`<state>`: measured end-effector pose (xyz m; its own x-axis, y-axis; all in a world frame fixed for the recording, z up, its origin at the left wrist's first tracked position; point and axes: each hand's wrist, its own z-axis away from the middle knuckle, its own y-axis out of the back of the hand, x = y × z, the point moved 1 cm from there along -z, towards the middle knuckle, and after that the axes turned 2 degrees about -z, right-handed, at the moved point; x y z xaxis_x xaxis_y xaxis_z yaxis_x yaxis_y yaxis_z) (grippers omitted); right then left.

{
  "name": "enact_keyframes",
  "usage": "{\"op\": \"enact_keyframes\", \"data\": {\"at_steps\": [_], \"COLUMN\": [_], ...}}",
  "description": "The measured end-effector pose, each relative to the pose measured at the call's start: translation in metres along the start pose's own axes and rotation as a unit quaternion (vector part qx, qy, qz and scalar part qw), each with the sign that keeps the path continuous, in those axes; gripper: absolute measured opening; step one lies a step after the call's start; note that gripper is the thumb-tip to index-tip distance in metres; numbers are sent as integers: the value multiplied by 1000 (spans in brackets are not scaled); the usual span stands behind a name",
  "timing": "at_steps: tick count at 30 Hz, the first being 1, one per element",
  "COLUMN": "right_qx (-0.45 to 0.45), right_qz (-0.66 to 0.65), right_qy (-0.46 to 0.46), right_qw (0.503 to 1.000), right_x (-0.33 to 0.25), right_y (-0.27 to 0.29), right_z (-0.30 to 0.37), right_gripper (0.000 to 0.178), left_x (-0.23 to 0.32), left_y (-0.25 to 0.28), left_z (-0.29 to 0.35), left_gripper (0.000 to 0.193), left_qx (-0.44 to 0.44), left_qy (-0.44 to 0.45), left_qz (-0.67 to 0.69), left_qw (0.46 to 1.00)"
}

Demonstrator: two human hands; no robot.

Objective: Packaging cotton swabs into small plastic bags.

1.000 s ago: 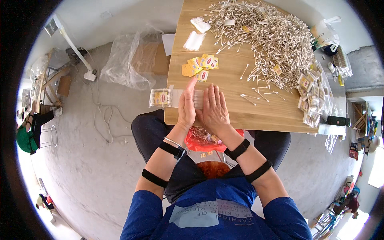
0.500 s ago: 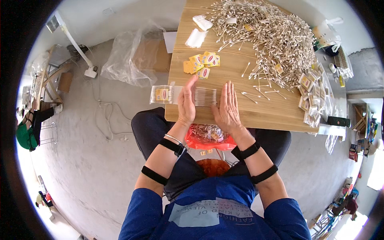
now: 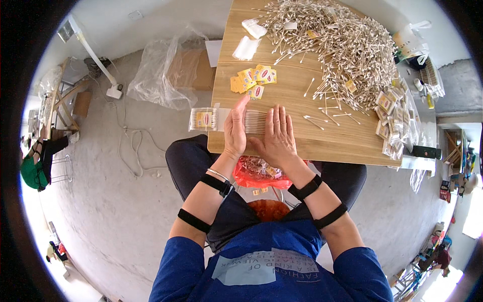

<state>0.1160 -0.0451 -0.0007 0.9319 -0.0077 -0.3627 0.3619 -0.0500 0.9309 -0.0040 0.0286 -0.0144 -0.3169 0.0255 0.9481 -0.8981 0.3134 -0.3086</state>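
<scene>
Both hands are open with fingers extended. The left hand [image 3: 235, 130] stands on edge, palm turned inward, and the right hand [image 3: 278, 137] lies flatter, back up, fingers together, thumb angled toward the left. Between them on the light wood-grain counter [image 3: 347, 146] is a ladder-like row of slim white-tipped cotton swabs [image 3: 255, 122], laid crosswise. The right fingers cover the row's right ends; whether they press on it cannot be told. Just left of the left hand sits a clear plastic packet of swabs with a yellow card [image 3: 203, 120]. Ahead of the left hand lie overlapping small yellow printed cards [image 3: 262, 74], and farther ahead, white translucent pouches [image 3: 246, 48]. Right of the right hand are scattered loose swabs [image 3: 314, 122]; ahead and right, a large heap of cotton swabs [image 3: 347, 45]. Well right are filled clear packets [image 3: 386, 118]. Below the hands, between the forearms, hangs a red plastic bag [image 3: 245, 180].
</scene>
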Motion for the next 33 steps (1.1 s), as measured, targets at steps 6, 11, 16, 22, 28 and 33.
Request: {"op": "enact_keyframes", "data": {"at_steps": [6,11,16,22,28,33], "right_qx": [-6,-11,-32,-4,-19,-16], "right_qz": [16,47,47,82,106,106], "right_qy": [45,69,53,62,68,73], "right_qw": [999,996,997,995,992,992], "right_x": [3,1,-3,3,4,6], "right_y": [1,3,3,-4,-7,-8], "right_z": [-1,-2,-5,-3,-3,-2], "right_gripper": [87,84,82,75,69,68], "left_x": [0,-1,2,20,19,16], "left_y": [1,2,2,0,-1,-6], "left_z": [0,-1,9,65,70,71], "left_gripper": [64,65,48,27,39,44], "left_qx": [-3,-24,65,-32,-106,-93], "left_qy": [-13,3,-24,-125,-172,-161], "left_qz": [-12,-13,-52,-491,-611,-634], "left_qw": [1000,1000,996,862,765,751]}}
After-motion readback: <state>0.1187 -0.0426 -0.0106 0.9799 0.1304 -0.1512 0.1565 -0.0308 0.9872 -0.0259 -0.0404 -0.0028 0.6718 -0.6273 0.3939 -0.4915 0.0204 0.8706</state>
